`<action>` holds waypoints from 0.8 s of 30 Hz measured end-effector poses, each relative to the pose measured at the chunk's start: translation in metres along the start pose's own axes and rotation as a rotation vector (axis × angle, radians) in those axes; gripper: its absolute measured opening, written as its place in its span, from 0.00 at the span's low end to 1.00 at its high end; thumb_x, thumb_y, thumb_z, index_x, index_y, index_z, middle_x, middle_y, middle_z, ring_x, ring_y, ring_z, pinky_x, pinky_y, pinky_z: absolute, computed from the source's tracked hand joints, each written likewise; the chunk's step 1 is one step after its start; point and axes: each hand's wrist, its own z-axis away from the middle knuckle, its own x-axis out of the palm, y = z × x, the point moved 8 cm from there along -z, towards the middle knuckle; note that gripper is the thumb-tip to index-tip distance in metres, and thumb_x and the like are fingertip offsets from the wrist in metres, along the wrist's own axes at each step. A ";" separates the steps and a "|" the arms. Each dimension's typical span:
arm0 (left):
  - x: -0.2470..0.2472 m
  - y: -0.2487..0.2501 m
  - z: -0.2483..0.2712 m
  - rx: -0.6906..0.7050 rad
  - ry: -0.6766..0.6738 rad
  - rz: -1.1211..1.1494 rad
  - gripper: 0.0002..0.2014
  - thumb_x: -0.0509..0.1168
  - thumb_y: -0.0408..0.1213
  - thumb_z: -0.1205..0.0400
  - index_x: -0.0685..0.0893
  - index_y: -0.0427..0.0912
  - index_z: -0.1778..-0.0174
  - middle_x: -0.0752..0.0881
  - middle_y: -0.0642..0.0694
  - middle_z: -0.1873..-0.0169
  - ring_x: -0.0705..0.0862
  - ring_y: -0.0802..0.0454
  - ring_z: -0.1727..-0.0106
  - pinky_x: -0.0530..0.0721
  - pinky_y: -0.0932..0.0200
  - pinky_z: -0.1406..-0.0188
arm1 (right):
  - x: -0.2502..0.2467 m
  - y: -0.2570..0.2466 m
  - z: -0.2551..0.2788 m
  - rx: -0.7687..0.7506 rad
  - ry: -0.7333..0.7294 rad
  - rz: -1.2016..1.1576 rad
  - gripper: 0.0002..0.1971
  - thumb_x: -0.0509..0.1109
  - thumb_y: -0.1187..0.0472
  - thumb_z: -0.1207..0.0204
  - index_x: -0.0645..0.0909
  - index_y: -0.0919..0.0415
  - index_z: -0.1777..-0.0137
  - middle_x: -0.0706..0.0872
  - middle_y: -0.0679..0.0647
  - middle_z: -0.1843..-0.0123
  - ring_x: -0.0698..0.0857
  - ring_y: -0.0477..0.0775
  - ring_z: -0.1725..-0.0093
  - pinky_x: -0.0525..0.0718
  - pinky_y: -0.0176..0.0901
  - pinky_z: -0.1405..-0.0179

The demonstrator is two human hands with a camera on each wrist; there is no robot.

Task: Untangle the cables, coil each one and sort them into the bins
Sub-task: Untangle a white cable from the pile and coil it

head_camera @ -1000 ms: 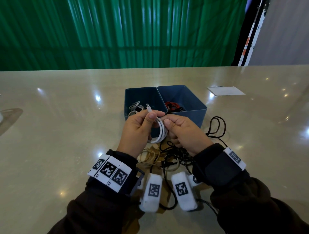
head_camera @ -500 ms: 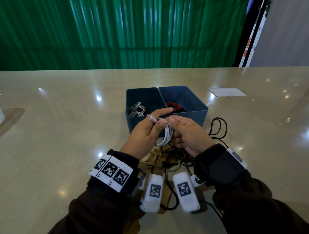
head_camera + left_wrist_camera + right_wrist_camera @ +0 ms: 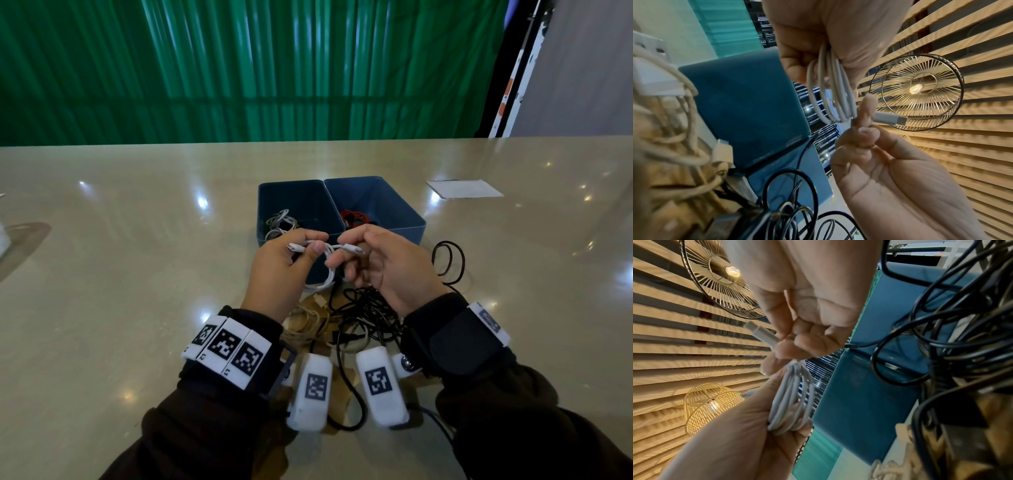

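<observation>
A white cable (image 3: pixel 328 274) wound into a small coil hangs from my left hand (image 3: pixel 310 246), which grips the coil (image 3: pixel 830 91) and shows one plug (image 3: pixel 295 247) past the thumb. My right hand (image 3: pixel 352 245) pinches the other plug (image 3: pixel 354 249) just to the right, a short run of cable between the two hands. In the right wrist view the pinched plug (image 3: pixel 760 334) sticks out left and the coil (image 3: pixel 791 395) sits in the lower hand. Two blue bins stand right behind: the left bin (image 3: pixel 291 185) holds white cables (image 3: pixel 279 222), the right bin (image 3: pixel 394 205) a red cable (image 3: pixel 354 217).
Under my hands lies a tangle of black cables (image 3: pixel 370 308) with a beige cable (image 3: pixel 308 322) on brown paper. A black loop (image 3: pixel 448 263) reaches out to the right. A white sheet (image 3: pixel 464 188) lies at the back right of the beige table (image 3: pixel 137 274).
My hands, pressed together around the coil, have drawn slightly apart. The right hand now pinches the free plug end out to the right, and the coil hangs from the left hand.
</observation>
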 end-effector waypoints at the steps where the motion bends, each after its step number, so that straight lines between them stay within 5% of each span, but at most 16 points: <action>1: -0.001 0.001 0.000 0.002 0.011 -0.005 0.08 0.65 0.35 0.18 0.86 0.52 0.51 0.87 0.59 0.58 0.84 0.63 0.52 0.81 0.64 0.50 | 0.002 0.000 0.000 -0.007 -0.017 0.008 0.16 0.47 0.68 0.15 0.78 0.62 0.53 0.89 0.58 0.63 0.76 0.50 0.72 0.72 0.39 0.72; 6: 0.000 0.003 0.002 0.029 0.045 0.000 0.07 0.64 0.34 0.17 0.87 0.49 0.52 0.87 0.58 0.60 0.83 0.64 0.56 0.79 0.68 0.55 | 0.014 0.002 0.000 -0.064 -0.064 0.073 0.10 0.56 0.71 0.17 0.77 0.61 0.54 0.86 0.52 0.71 0.73 0.45 0.77 0.72 0.31 0.76; 11: 0.003 0.001 0.004 -0.005 0.054 0.161 0.08 0.60 0.37 0.15 0.85 0.43 0.52 0.86 0.54 0.61 0.83 0.62 0.60 0.79 0.66 0.59 | 0.011 0.003 -0.003 -0.123 -0.009 0.215 0.08 0.64 0.72 0.21 0.70 0.60 0.52 0.69 0.54 0.75 0.66 0.39 0.81 0.67 0.26 0.78; 14: 0.005 0.006 0.005 0.012 0.027 0.218 0.09 0.58 0.35 0.14 0.85 0.42 0.52 0.85 0.56 0.63 0.81 0.65 0.61 0.77 0.71 0.60 | 0.003 0.007 -0.004 -0.095 0.033 0.284 0.11 0.70 0.67 0.23 0.71 0.56 0.48 0.71 0.51 0.72 0.69 0.42 0.75 0.69 0.32 0.74; 18: 0.008 0.011 0.006 0.022 -0.005 0.281 0.10 0.57 0.40 0.17 0.84 0.47 0.54 0.85 0.55 0.63 0.82 0.60 0.60 0.78 0.69 0.60 | 0.005 0.016 -0.006 0.000 -0.036 0.272 0.12 0.70 0.60 0.24 0.78 0.60 0.42 0.82 0.62 0.52 0.80 0.55 0.55 0.78 0.46 0.58; 21: 0.009 0.009 0.007 -0.007 0.007 0.296 0.07 0.58 0.42 0.17 0.82 0.50 0.54 0.84 0.54 0.62 0.81 0.61 0.61 0.78 0.68 0.62 | 0.010 0.014 -0.004 -0.013 -0.075 0.291 0.17 0.67 0.59 0.22 0.79 0.75 0.45 0.83 0.66 0.53 0.80 0.59 0.53 0.79 0.51 0.52; 24: 0.009 0.005 0.007 -0.045 0.012 0.262 0.06 0.59 0.37 0.14 0.79 0.51 0.55 0.83 0.52 0.61 0.81 0.60 0.61 0.78 0.67 0.63 | 0.011 0.011 -0.004 -0.064 -0.025 0.322 0.16 0.65 0.61 0.21 0.76 0.78 0.47 0.83 0.61 0.57 0.79 0.58 0.56 0.79 0.51 0.56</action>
